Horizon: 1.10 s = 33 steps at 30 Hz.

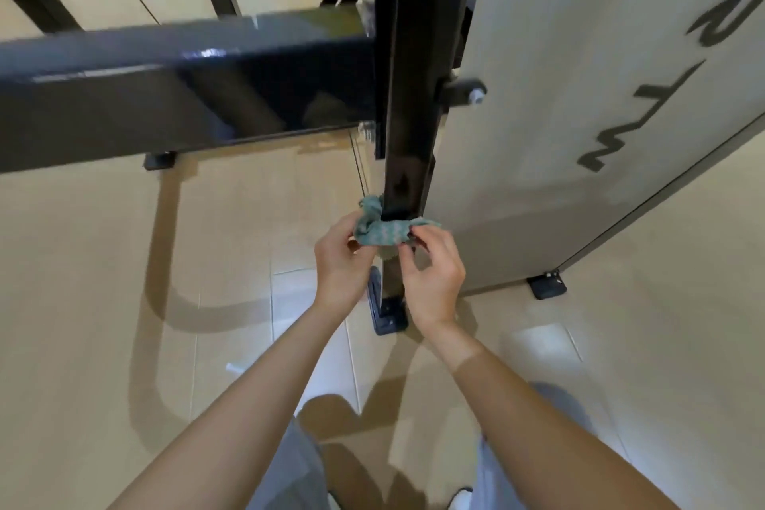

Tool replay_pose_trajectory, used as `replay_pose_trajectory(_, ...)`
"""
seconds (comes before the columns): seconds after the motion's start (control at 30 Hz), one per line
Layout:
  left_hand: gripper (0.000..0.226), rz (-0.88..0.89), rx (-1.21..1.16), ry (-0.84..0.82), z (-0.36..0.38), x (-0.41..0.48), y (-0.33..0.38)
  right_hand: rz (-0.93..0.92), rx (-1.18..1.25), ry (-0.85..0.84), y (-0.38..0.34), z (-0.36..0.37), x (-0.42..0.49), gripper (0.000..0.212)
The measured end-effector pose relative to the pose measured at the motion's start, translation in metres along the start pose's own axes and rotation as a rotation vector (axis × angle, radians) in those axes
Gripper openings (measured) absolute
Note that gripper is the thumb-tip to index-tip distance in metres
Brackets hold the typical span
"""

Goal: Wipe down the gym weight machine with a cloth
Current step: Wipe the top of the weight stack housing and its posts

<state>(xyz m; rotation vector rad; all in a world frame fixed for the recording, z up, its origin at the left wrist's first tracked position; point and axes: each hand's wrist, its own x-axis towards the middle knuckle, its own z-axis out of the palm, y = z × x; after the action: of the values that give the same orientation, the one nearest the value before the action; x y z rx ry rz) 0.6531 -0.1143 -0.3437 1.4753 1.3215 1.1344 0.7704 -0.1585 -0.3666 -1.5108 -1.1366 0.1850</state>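
Note:
A green patterned cloth (383,232) is wrapped around the front of the weight machine's black upright post (410,95), low down near the floor. My left hand (339,261) grips the cloth's left end, beside the post. My right hand (434,269) pinches the right end with thumb and fingertips. The stretch of post below the cloth is mostly hidden behind my hands. A black horizontal beam (165,87) joins the post from the left.
A pale grey shroud panel (579,116) with black lettering stands right of the post on a black foot (546,284). The post's base plate (387,315) sits on the beige tiled floor. More black frame bars cross the upper left. My legs and shoes show at the bottom.

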Motion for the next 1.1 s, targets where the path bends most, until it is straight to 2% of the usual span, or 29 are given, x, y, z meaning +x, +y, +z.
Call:
replay_pose_trajectory(0.07,0.027,-0.003,0.085,-0.035,0.008,0.000,-0.044,0.011,0.000,0.003,0.034,0.013,-0.019,0.026)
replay_pose_trajectory(0.2,0.050,0.076,0.126,-0.091,0.024,-0.004,-0.118,0.124,-0.046,0.003,0.099,0.041,-0.055,0.026)
replay_pose_trajectory(0.33,0.048,-0.079,0.198,-0.137,0.041,-0.013,-0.181,0.282,-0.106,-0.075,0.158,0.062,-0.088,0.023)
replay_pose_trajectory(0.4,0.046,-0.180,0.254,-0.185,0.049,-0.020,-0.201,0.348,-0.161,-0.197,0.182,0.066,-0.100,0.019)
replay_pose_trajectory(0.47,0.041,-0.273,0.348,-0.318,0.056,-0.027,-0.215,0.391,-0.210,-0.353,0.197,0.064,-0.107,0.013)
replay_pose_trajectory(0.57,0.028,-0.362,0.451,-0.504,0.059,-0.038,-0.227,0.506,-0.299,-0.675,0.198,0.042,-0.096,0.015)
replay_pose_trajectory(0.67,0.009,-0.308,0.406,-0.500,0.068,-0.040,-0.222,0.721,-0.330,-0.890,0.192,0.004,-0.057,0.021)
replay_pose_trajectory(0.8,0.010,-0.191,0.339,-0.521,0.107,-0.042,-0.178,0.761,-0.449,-1.098,0.169,-0.064,0.005,0.022)
replay_pose_trajectory(0.87,0.005,-0.239,0.227,-0.560,0.144,-0.046,-0.149,0.789,-0.460,-1.089,0.161,-0.108,0.041,0.019)
replay_pose_trajectory(0.93,0.004,-0.225,0.165,-0.574,0.187,-0.049,-0.126,0.821,-0.449,-0.978,0.165,-0.154,0.068,0.014)
replay_pose_trajectory(1.03,0.012,-0.104,0.140,-0.551,0.255,-0.058,-0.109,0.757,-0.482,-0.653,0.193,-0.213,0.084,0.009)
replay_pose_trajectory(1.1,0.017,-0.103,0.092,-0.534,0.301,-0.063,-0.108,0.680,-0.526,-0.448,0.226,-0.240,0.084,0.005)
